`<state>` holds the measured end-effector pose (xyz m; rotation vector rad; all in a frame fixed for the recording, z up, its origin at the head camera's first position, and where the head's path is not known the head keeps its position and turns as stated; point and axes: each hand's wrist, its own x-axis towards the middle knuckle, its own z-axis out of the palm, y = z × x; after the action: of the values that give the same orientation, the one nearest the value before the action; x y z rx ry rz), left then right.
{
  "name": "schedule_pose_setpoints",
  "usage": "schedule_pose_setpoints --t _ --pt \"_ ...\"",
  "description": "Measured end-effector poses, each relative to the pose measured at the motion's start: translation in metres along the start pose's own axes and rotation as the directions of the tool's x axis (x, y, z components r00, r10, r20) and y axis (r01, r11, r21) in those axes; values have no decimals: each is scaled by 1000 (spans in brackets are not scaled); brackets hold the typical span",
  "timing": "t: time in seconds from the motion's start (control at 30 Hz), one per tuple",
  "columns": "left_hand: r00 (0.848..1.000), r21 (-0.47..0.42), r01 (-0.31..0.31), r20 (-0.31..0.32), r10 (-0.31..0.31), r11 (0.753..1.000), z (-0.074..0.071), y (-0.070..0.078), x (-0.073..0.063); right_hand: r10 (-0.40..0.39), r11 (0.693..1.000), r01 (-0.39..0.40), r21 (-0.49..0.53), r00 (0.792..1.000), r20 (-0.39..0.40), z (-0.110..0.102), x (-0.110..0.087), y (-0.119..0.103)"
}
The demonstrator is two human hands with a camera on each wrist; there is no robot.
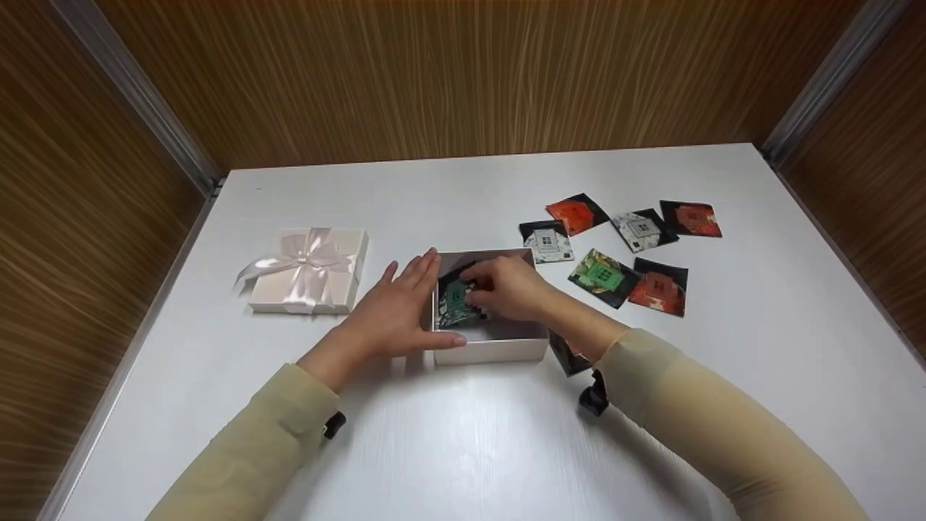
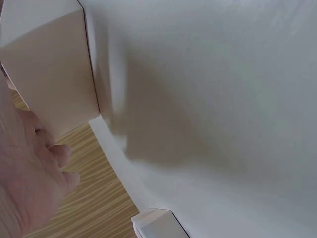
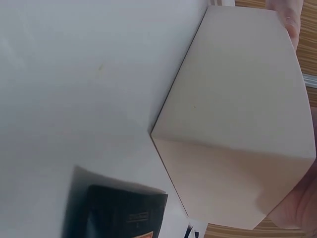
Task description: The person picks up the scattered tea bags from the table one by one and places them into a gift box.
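Observation:
An open cream box stands on the white table, one flat square sachet, black and green, inside against its left wall. My right hand reaches into the box and pinches the sachet's right side between thumb and fingers. With its fingers stretched along the left wall and its thumb across the front rim, my left hand rests on the box. In the right wrist view the box's outer wall hides most of the right hand. The left wrist view shows the left hand beside the box.
Left of the box lies a cream lid with a satin bow. Several sachets are spread at the right, among them a green one and a red one. Another sachet lies partly under the right forearm. Wood-patterned panels enclose the table.

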<state>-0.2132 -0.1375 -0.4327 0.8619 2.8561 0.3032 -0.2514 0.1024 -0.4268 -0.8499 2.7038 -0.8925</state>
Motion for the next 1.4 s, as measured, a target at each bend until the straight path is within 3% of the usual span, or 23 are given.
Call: schedule_pose_setpoints --t 0.4,0.63,0.87,1.17,1.4 --pt "1000 -3 -9 -11 9 1000 0 -1 0 15 991 -12 -130 1000 18 4 0 -3" --pt "1000 -2 -10 -19 10 1000 0 1 0 16 966 -5 -260 999 42 6 -2 -4" --pt "1000 -6 -3 -18 3 1000 -1 1 -1 17 947 0 -321 999 52 8 -3 -4" --pt "1000 -8 -9 -19 9 1000 1 1 0 -5 963 17 -269 999 45 3 -5 -5" --pt "1000 -5 9 -9 -9 1000 0 2 -1 -24 984 22 -179 1000 -6 -22 -16 -14"
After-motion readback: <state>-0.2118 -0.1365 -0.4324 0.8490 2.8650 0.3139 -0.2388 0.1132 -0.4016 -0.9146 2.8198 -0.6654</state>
